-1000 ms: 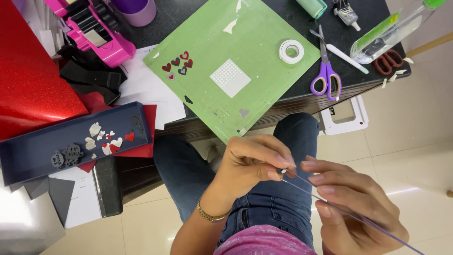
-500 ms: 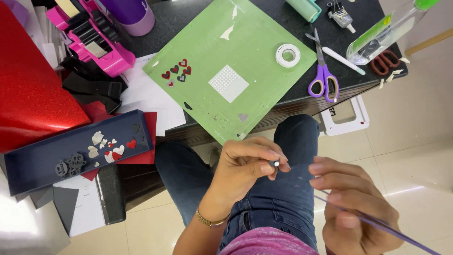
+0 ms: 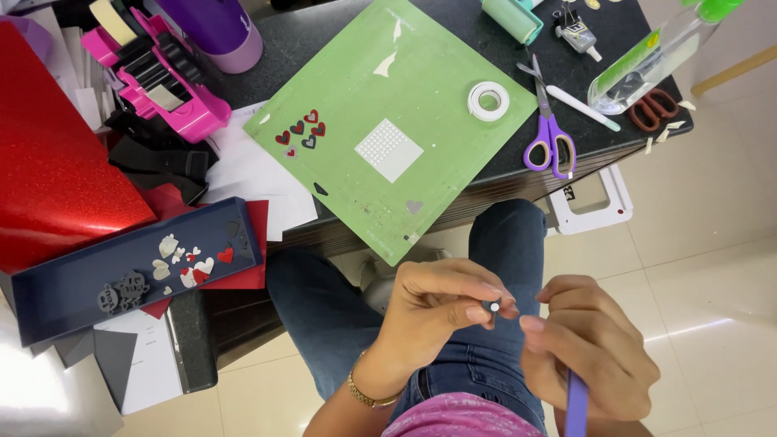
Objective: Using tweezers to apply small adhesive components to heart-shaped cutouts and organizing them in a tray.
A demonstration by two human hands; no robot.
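Purple strip (image 3: 576,405) in right hand (image 3: 595,356) (fist grip), left hand (image 3: 441,303) pinching coil (image 3: 491,307) — fingertips closed

A light green cutting mat (image 3: 421,89) was seen on a black table (image 3: 324,36). On the mat, small hearts (image 3: 301,132) in red, dark grey and black were laid beside a white dotted square (image 3: 388,150) and a white tape roll (image 3: 488,100). Right of the mat, purple-handled scissors (image 3: 549,133) were seen. Left of the mat, a bright pink dispenser (image 3: 158,85), a glittering red sheet (image 3: 57,174) and a navy tray (image 3: 129,267) with white, grey and red cut-outs were noted. Below the mat, a purple strip (image 3: 576,405) was held in the right hand (image 3: 595,356), against blue jeans (image 3: 494,356).
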